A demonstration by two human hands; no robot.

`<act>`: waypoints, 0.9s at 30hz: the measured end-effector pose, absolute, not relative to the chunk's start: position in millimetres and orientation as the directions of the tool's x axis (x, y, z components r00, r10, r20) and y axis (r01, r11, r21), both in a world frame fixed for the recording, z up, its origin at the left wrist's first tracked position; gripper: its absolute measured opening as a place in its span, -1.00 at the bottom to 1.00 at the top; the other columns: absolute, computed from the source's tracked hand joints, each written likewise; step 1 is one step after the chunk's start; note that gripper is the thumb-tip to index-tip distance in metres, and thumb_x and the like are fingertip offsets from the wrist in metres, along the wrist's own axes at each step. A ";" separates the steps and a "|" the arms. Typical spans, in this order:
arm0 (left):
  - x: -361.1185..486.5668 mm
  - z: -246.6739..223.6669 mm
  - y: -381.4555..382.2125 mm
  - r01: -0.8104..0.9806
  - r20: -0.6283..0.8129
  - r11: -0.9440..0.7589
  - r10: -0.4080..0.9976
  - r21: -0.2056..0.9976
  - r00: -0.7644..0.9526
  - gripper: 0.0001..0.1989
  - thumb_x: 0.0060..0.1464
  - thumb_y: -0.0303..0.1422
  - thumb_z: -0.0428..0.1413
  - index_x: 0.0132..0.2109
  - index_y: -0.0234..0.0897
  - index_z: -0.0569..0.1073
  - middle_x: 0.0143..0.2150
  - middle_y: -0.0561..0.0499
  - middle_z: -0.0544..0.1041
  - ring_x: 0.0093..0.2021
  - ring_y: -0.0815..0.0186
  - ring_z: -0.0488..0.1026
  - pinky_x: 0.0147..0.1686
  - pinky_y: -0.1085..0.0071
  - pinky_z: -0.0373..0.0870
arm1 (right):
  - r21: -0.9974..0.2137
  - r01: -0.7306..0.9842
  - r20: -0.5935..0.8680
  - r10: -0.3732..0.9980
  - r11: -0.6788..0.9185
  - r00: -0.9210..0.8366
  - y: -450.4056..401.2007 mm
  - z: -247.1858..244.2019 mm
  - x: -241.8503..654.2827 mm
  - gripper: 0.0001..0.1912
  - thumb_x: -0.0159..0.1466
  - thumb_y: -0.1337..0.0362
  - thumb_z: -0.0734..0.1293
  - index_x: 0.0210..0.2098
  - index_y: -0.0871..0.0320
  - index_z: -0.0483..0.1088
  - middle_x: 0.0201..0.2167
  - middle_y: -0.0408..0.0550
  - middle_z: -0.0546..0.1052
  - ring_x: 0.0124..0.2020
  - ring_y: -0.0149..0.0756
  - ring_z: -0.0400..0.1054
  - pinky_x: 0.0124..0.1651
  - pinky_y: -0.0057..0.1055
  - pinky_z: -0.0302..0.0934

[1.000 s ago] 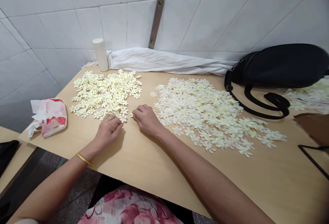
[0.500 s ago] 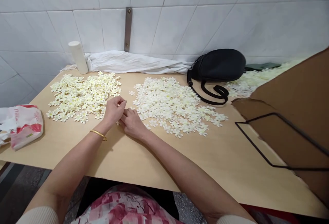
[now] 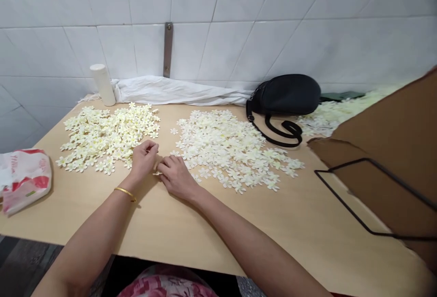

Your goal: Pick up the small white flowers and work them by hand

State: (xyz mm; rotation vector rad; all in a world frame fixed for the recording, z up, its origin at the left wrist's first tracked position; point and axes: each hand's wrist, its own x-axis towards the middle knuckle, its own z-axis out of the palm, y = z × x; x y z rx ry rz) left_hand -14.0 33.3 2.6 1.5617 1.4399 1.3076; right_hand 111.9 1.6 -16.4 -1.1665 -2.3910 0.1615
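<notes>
My left hand (image 3: 144,159), with a gold bangle on its wrist, is closed with thumb and forefinger pinched together at the near right edge of a heap of cream artificial flowers (image 3: 114,135). What it pinches is too small to make out. Beside it my right hand (image 3: 178,175) rests low over the table, fingers curled down. A small pale petal shape (image 3: 157,173) shows by its fingertips; I cannot tell whether they grip it. Just beyond the right hand spreads a pile of flatter white flower petals (image 3: 225,144). A narrow gap separates the two hands.
A black bag (image 3: 287,94) with a strap lies at the back. A white bottle (image 3: 103,85) stands back left beside a white cloth (image 3: 177,91). A plastic packet (image 3: 29,176) is at the left. On the right are a cardboard flap (image 3: 385,151) and a black wire frame (image 3: 351,213).
My hands have drawn apart slightly, the left one shifting to the left. The whole scene sits lower in the picture as the camera has tilted up.
</notes>
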 end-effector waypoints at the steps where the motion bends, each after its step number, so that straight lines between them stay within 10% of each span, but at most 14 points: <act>1: -13.1 2.6 32.6 0.308 0.248 -0.210 0.964 0.928 -0.092 -0.83 -0.08 -0.33 0.02 -0.55 -0.31 0.33 -0.59 0.10 0.30 -0.52 0.44 0.21 -0.46 0.49 0.16 | -0.372 0.710 0.369 0.797 0.598 -0.479 3.7 -13.9 115.8 -0.86 0.19 0.36 0.17 -0.38 0.17 0.35 -0.37 -0.02 0.43 -0.28 -0.25 0.20 -0.21 -0.34 0.02; 5: -4.2 3.0 26.2 0.151 0.145 -0.148 0.989 0.977 0.031 -0.77 -0.04 -0.24 0.03 -0.50 -0.32 0.38 -0.56 0.05 0.36 -0.51 0.44 0.26 -0.45 0.48 0.21 | -0.602 0.636 0.398 0.872 0.483 -0.286 12.0 -0.5 135.3 -0.82 0.20 0.38 0.14 -0.41 0.19 0.37 -0.46 -0.06 0.45 -0.38 -0.33 0.24 -0.28 -0.41 0.08; 14: 8.6 -2.7 16.8 -0.088 -0.092 0.129 0.937 0.988 0.336 -0.63 -0.08 -0.09 0.09 -0.52 -0.36 0.34 -0.61 0.04 0.34 -0.61 0.48 0.26 -0.54 0.50 0.20 | -0.484 0.707 0.519 0.819 0.516 -0.243 7.6 -4.5 144.7 -0.76 0.10 0.46 0.15 -0.41 0.20 0.44 -0.51 -0.04 0.43 -0.39 -0.28 0.22 -0.24 -0.31 0.05; 20: 5.9 -3.6 20.4 -0.059 -0.108 0.128 0.958 0.990 0.265 -0.62 -0.03 -0.08 0.03 -0.50 -0.35 0.33 -0.65 0.06 0.32 -0.66 0.49 0.23 -0.58 0.50 0.17 | -0.952 0.155 0.198 0.919 0.262 -0.340 10.2 -0.2 156.5 -0.82 0.12 0.20 0.28 -0.36 0.17 0.41 -0.48 -0.12 0.46 -0.42 -0.37 0.31 -0.32 -0.42 0.15; 27: 12.4 4.0 13.9 -0.048 -0.079 0.098 0.953 0.994 0.294 -0.61 -0.03 -0.09 0.03 -0.57 -0.32 0.25 -0.67 0.09 0.28 -0.66 0.50 0.21 -0.58 0.52 0.16 | -0.977 -0.198 -0.008 0.948 -0.075 -0.319 14.5 -2.0 158.4 -0.62 -0.07 -0.01 0.41 -0.55 0.16 0.27 -0.70 -0.26 0.35 -0.61 -0.51 0.22 -0.44 -0.50 0.11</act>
